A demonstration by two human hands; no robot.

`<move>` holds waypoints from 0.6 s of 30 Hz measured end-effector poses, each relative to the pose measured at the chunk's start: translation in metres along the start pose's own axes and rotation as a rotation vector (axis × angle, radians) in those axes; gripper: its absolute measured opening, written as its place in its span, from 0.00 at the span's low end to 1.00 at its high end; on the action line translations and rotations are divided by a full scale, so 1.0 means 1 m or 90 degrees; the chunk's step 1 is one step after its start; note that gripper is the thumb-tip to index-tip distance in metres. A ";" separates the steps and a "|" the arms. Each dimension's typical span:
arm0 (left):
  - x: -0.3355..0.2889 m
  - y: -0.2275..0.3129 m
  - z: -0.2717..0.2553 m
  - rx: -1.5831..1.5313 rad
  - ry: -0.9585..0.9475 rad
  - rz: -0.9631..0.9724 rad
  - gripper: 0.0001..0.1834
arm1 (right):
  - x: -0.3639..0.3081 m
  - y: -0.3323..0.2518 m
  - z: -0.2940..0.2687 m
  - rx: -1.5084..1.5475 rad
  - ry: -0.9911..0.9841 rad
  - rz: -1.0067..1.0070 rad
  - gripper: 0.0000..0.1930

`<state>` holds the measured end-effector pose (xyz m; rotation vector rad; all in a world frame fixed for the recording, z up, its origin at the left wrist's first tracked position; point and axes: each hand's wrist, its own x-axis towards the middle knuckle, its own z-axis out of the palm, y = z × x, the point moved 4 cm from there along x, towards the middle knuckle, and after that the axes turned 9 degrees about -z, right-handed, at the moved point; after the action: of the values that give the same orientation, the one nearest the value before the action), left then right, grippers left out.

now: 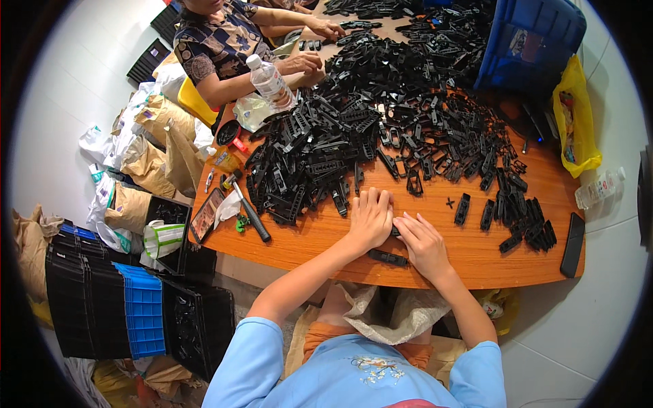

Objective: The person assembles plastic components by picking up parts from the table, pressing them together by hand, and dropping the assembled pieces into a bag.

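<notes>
My left hand lies on the wooden table near its front edge, fingers together and bent downward. Close against it, my right hand slants in with its fingers side by side. Between the two a small bit of a black plastic part shows; the hands cover most of it. Just below, nearer to me, another long black plastic part rests on the table, touched by neither hand. Beyond my fingertips spreads a large heap of black plastic parts.
A hammer, a phone and a bottle lie or stand at the left. Small piles of finished-looking black pieces sit right, near a blue bin. Across the table a co-worker's hands handle parts.
</notes>
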<state>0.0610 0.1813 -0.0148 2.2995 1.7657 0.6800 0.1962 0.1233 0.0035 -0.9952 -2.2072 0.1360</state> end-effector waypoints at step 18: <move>0.002 -0.007 0.002 -0.114 0.002 -0.022 0.09 | -0.008 0.004 -0.003 0.027 0.030 0.024 0.16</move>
<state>0.0562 0.1853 -0.0188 2.1467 1.6675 0.8014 0.2048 0.1196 -0.0001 -1.0064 -2.1350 0.1744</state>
